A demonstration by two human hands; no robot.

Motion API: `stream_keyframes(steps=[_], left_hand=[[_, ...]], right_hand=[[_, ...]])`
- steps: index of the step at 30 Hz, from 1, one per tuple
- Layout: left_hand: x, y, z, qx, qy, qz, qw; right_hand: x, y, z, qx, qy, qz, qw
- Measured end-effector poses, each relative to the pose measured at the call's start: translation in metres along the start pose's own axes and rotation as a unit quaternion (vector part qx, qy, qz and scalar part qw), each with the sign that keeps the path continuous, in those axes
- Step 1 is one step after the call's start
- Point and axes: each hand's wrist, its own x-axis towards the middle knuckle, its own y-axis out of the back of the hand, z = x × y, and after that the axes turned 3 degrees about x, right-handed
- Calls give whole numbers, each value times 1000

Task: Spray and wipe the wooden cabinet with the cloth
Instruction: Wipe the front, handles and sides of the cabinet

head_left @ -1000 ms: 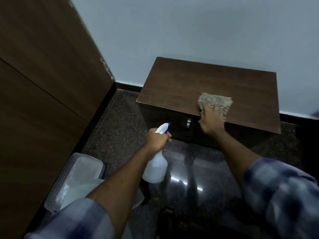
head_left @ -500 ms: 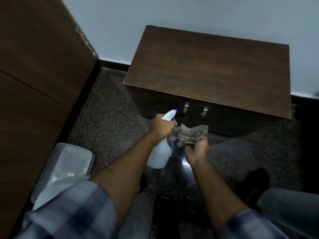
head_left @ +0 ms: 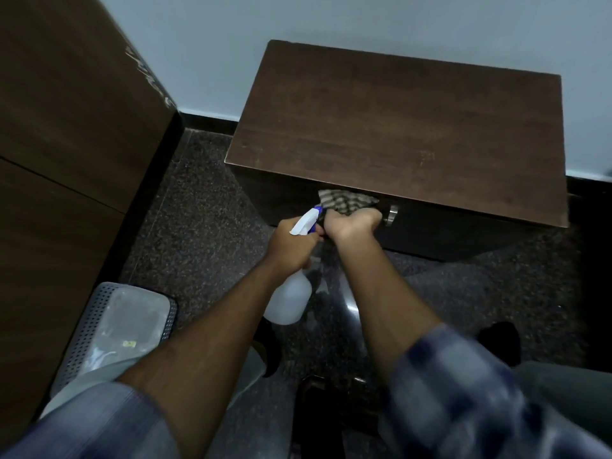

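right hand (head_left: 352, 223) — fist gripping cloth (head_left: 346, 202) above | left hand (head_left: 291, 245) — clasping spray bottle (head_left: 288, 301)

Matt wood cabinet (head_left: 397, 127), woven cloth (head_left: 346, 202), glossy floor (head_left: 351, 303)

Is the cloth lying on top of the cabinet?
No, the right hand presses the cloth against the cabinet front, below its top edge.

Dark brown cabinet (head_left: 397, 127), beige checked cloth (head_left: 346, 202), white-and-blue spray bottle (head_left: 294, 286).
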Motion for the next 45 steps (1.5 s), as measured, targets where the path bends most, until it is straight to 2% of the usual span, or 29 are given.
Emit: stream_keyframes(steps=[3, 5, 9, 12, 14, 16, 18, 21, 23, 25, 27, 28, 30, 33, 35, 37, 39, 42, 45], left_hand=[[7, 0, -2, -17, -4, 6, 1000], [8, -2, -4, -20, 1, 14, 1000], [2, -4, 0, -23, -3, 12, 1000], [4, -7, 4, -35, -4, 6, 999], [8, -10, 2, -45, -5, 10, 999], [7, -11, 0, -44, -3, 15, 999], [4, -12, 0, -46, -1, 16, 999], [1, -13, 2, -72, 5, 25, 997], [3, -14, 0, -69, 3, 27, 997], [5, -16, -4, -54, 4, 21, 998], [2, -18, -5, -57, 6, 25, 998], [-1, -19, -5, -58, 6, 27, 998], [-6, -17, 1, -58, -3, 24, 998], [-4, -14, 4, -47, -19, 25, 998], [-4, -16, 1, -53, -8, 22, 998], [-7, -19, 1, -51, -1, 23, 998], [-13, -23, 4, -44, -6, 6, 999], [-16, -32, 14, -30, -17, -24, 999], [-12, -48, 20, -16, -7, -46, 999]], right_hand=[[-7, -6, -10, 40, -5, 8, 999], [-3, -10, -7, 48, -23, 44, 998], [-10, -14, 2, -27, -13, 86, 996], [-24, -4, -7, -68, -14, 65, 995], [-20, -6, -12, -51, -29, 43, 997], [-7, -18, -10, -38, -22, 72, 996], [-4, -18, -2, -92, -3, 115, 989], [-12, -6, -2, -153, 17, 61, 986], [-11, -6, -16, -100, 23, 40, 994], [-8, -13, -20, -117, 5, 44, 992], [-19, -20, -11, -162, 29, 108, 980], [-26, -21, -11, -202, 17, 114, 973], [-31, -19, -13, -199, -3, 74, 977], [-21, -22, -24, -98, 13, 15, 995], [-7, -25, -20, -152, -16, 55, 987], [-11, -19, -9, -228, -37, 44, 972], [-13, 6, -13, -195, -55, -9, 979], [-9, 64, -44, -132, -30, -72, 988], [4, 125, -84, 16, -109, -177, 978]])
